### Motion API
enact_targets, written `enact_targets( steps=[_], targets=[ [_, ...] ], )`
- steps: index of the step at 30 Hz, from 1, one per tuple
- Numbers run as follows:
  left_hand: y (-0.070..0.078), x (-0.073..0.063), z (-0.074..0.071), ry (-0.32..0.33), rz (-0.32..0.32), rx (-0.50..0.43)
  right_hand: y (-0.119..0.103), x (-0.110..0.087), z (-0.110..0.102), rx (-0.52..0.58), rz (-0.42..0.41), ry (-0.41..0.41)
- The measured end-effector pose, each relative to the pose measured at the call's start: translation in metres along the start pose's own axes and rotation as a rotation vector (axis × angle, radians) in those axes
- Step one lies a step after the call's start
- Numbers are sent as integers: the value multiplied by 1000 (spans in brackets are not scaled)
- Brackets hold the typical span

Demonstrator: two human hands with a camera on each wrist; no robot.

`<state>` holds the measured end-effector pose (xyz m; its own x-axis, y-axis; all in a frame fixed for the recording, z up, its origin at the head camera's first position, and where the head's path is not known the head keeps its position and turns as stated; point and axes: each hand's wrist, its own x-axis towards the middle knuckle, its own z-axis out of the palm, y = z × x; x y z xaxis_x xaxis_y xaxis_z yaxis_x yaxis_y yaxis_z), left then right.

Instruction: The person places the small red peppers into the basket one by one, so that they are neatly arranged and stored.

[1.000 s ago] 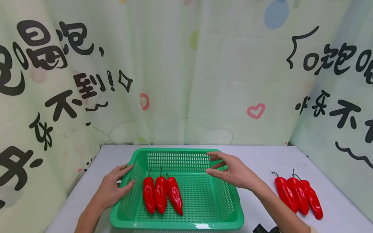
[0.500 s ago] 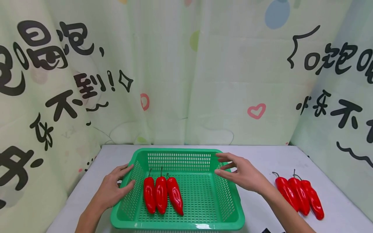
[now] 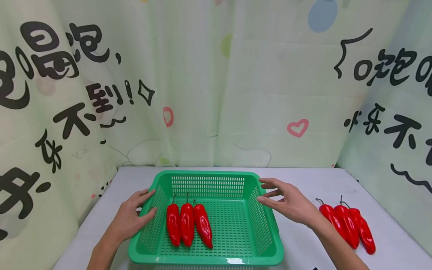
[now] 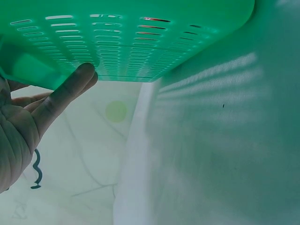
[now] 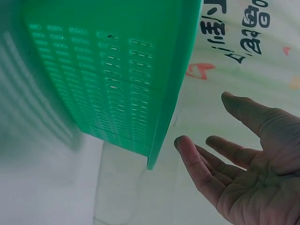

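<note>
A green plastic basket (image 3: 233, 258) sits on the white table, with three red chili peppers (image 3: 187, 225) side by side in its left half, stems pointing away. My left hand (image 3: 129, 215) is at the basket's left side, fingers fairly straight and fingertips right at the rim. In the left wrist view, its thumb (image 4: 61, 101) overlaps the slotted outer wall. My right hand (image 3: 287, 198) hangs beside the far right corner, fingers spread and slightly bent, holding nothing. The right wrist view has that hand (image 5: 248, 173) apart from the basket wall (image 5: 108, 84).
Three more red chili peppers (image 3: 349, 227) lie in a fanned group on the table (image 3: 297, 247) to the right, beyond my right forearm. A pale green printed curtain (image 3: 249, 93) with black lettering surrounds the table at the back and sides.
My right hand has drawn back to the right, from over the basket's inside to its right rim. My left hand, the basket and the chili peppers have stayed put.
</note>
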<state>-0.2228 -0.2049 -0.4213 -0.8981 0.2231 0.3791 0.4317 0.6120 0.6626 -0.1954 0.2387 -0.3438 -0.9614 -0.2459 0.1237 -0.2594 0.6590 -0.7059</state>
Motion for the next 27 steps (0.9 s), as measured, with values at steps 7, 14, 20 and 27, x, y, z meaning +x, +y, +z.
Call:
enact_targets(
  steps=[7, 14, 20, 27],
  targets=[
    [1, 0, 0, -5, -18, -7, 5, -5, -3, 12, 10, 19],
    [2, 0, -1, -8, -20, -8, 11, -9, -6, -1, 22, 24],
    [3, -1, -1, -10, -17, -10, 15, -13, -5, -9, 55, 31],
    [3, 0, -1, -6, 3, 2, 19, -17, -6, -5, 81, 29]
  ],
)
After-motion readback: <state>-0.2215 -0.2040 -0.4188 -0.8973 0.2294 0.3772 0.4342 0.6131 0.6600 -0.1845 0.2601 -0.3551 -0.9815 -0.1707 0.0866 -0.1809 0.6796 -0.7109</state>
